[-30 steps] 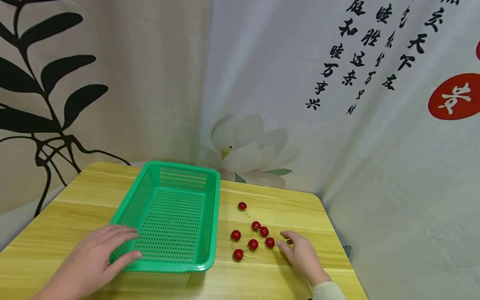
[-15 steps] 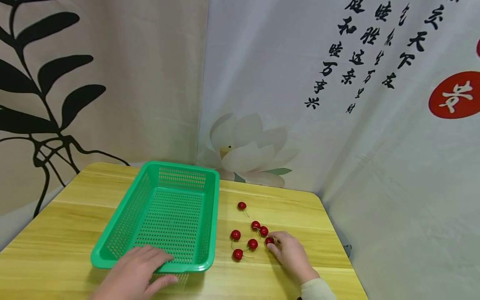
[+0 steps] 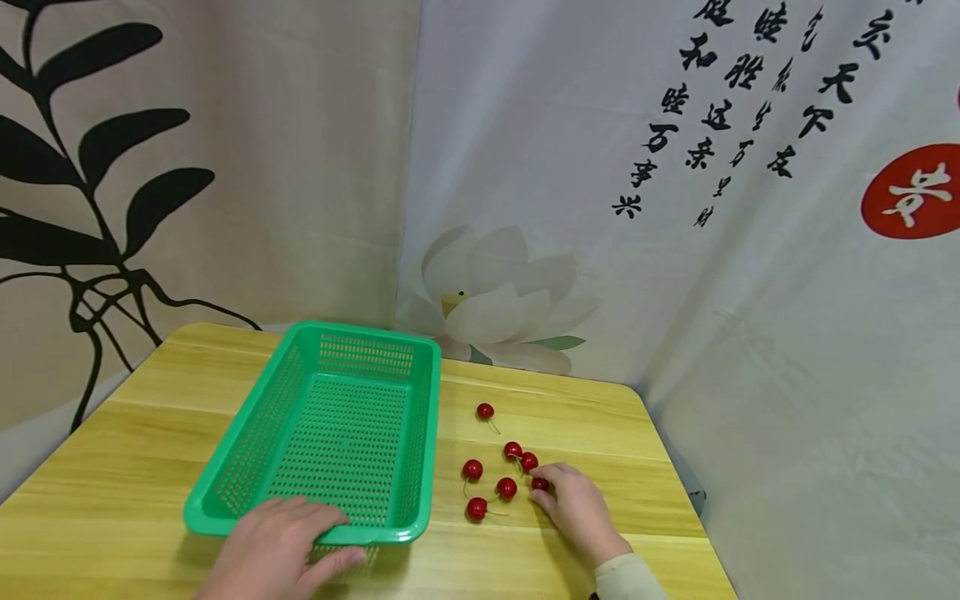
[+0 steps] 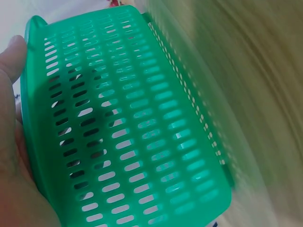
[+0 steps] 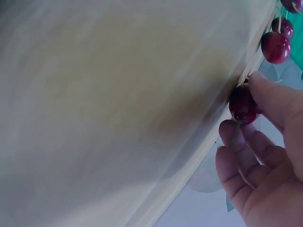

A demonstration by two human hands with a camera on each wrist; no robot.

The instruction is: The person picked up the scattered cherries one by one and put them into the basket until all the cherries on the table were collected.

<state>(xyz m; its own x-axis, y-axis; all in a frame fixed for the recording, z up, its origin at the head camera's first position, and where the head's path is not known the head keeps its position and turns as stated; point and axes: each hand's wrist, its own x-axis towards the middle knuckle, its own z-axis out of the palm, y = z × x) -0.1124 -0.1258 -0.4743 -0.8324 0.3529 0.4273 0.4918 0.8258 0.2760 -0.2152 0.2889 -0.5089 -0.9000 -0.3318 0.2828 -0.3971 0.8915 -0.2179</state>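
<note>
A green perforated plastic basket (image 3: 343,437) sits on the left half of the table, with nothing in it. My left hand (image 3: 272,543) grips its near rim, fingers over the edge and thumb outside; in the left wrist view the thumb (image 4: 14,56) lies along the basket rim. On the right, my right hand (image 3: 581,510) pinches a dark red cherry (image 5: 244,105) between thumb and fingers, low over the tabletop. Several more cherries with thin stems lie between that hand and the basket, among them a near cherry (image 3: 476,509) and a far cherry (image 3: 485,411).
The yellow wood-grain table (image 3: 600,417) has rounded far corners. Behind it hangs a pale curtain (image 3: 517,150) printed with a lotus and black characters, and it also runs down the right side.
My left hand has moved right from the basket's left side onto its near rim. My right hand has moved left to the rightmost cherry and closed its fingers on it.
</note>
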